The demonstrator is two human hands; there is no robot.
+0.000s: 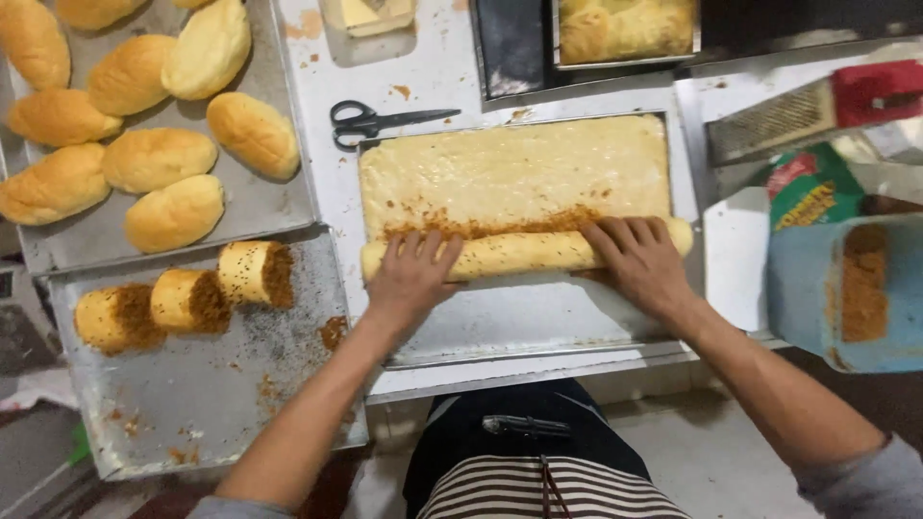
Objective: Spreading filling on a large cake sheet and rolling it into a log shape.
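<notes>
A flat yellow sheet of cake (514,173) lies on a metal tray (538,327), with a line of brown crumbly filling (481,227) along its near side. The near edge is rolled up into a long roll (524,254). My left hand (411,274) presses on the roll's left part, fingers spread. My right hand (636,259) lies over the roll's right part, fingers pointing left. Both hands rest on top of the roll.
Three cut roll pieces (187,300) with brown ends sit on a tray at the left. Behind them, a tray holds several golden buns (159,159). Black scissors (375,120) lie beyond the cake. A grater (798,111) and a blue tub of brown filling (860,288) are at the right.
</notes>
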